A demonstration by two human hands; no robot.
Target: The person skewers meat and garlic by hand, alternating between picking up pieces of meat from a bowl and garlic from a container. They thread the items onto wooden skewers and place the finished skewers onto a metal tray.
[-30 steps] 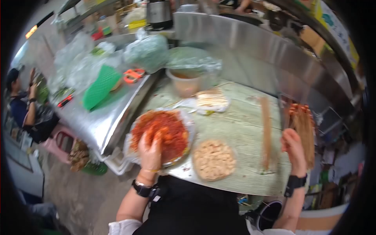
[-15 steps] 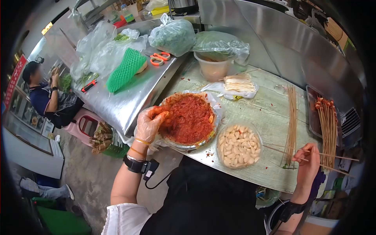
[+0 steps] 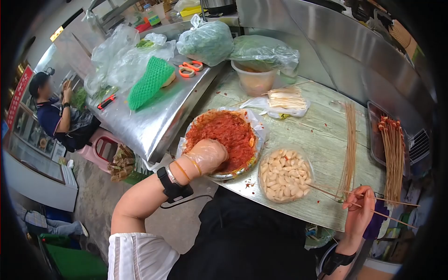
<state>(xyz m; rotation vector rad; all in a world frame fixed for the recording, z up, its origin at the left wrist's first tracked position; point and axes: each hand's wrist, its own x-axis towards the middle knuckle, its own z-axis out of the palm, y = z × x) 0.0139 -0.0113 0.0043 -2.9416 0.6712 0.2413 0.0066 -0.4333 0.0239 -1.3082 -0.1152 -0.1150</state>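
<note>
My left hand, in a clear plastic glove with a rubber band at the wrist, dips into a bowl of red chili-coloured mixture. Its fingers are curled and the tips are hidden, so what they hold cannot be made out. My right hand, bare, is closed around two thin bamboo skewers at the front right of the table. Their other ends point left toward a clear tub of peeled garlic cloves. Behind that hand lies a row of loose skewers.
A tray at the right bears a bunch of loaded skewers. Short sticks lie on plastic near a white tub. Orange-handled scissors and green foam netting lie on the steel counter. A person sits at far left.
My left hand has moved right and down into the red mixture from the bowl's left edge. My right hand, with the skewers, has shifted slightly left and down.
</note>
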